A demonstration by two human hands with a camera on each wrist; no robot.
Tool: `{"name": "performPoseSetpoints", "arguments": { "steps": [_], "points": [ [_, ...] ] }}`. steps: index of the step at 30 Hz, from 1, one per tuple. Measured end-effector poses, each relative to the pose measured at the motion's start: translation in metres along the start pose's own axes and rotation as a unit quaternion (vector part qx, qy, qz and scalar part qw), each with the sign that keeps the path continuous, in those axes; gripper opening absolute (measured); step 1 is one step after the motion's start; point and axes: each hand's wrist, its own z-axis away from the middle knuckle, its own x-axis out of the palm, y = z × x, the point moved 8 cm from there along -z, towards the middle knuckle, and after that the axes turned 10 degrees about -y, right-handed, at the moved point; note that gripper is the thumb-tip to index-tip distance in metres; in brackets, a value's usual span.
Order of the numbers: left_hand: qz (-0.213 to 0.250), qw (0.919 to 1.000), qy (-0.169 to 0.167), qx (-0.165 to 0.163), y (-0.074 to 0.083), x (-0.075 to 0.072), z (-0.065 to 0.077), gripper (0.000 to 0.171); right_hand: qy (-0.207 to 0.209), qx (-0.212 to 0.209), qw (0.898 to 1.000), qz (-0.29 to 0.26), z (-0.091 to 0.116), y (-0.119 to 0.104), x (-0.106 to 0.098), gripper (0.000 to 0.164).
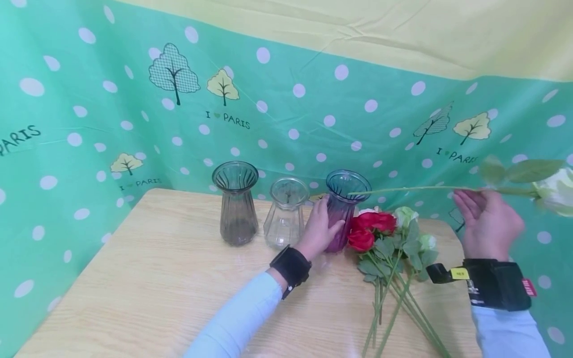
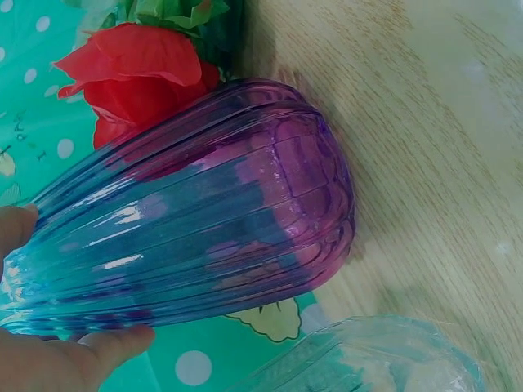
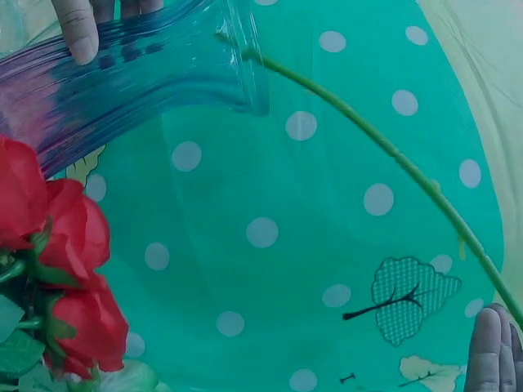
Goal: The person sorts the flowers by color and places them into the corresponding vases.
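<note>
My left hand [image 1: 319, 229] grips a ribbed glass vase [image 1: 338, 222], blue at the top and purple at the base, fingers and thumb around its neck. The vase stands on the table. In the right wrist view the lower end of a green stem [image 3: 351, 114] reaches into the flared mouth of this vase. My right hand [image 1: 490, 223] holds that stem, raised at the right, with the white artificial rose [image 1: 555, 191] at its far end beyond the hand. Several red roses [image 1: 371, 228] lie close to the right of the vase.
A grey glass vase [image 1: 237, 209] and a colourless glass vase [image 1: 285, 219] stand left of the blue-purple one. White-green roses [image 1: 406, 217] lie with the red ones, their stems [image 1: 394, 308] running to the front of the wooden table [image 1: 134, 288]. A green dotted cloth [image 1: 286, 129] hangs behind.
</note>
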Motion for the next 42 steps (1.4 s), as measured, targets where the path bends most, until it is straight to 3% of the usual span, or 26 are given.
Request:
{"name": "performPoseSetpoints", "arguments": {
  "steps": [10, 13, 23, 30, 42],
  "points": [
    [0.003, 1.0000, 0.000, -0.001, 0.000, 0.000, -0.001, 0.072, 0.011, -0.026, 0.996, 0.083, -0.003, 0.011, 0.014, 0.025],
    [0.002, 1.0000, 0.000, 0.000, 0.001, -0.001, 0.000, 0.072, -0.003, -0.030, 0.994, 0.101, -0.003, 0.015, 0.018, 0.028],
    [0.005, 1.0000, -0.002, -0.002, 0.000, 0.000, 0.000, 0.073, -0.052, -0.025, 0.993, 0.106, -0.006, 0.030, 0.032, 0.008],
    [0.007, 1.0000, -0.001, -0.003, -0.001, 0.000, 0.000, 0.072, -0.035, -0.031, 0.988, 0.146, -0.005, 0.038, 0.038, 0.016],
    [0.011, 0.9999, 0.004, 0.006, 0.000, 0.000, 0.001, 0.072, -0.075, -0.046, 0.983, 0.164, -0.008, 0.061, 0.065, 0.005]
  ]
}}
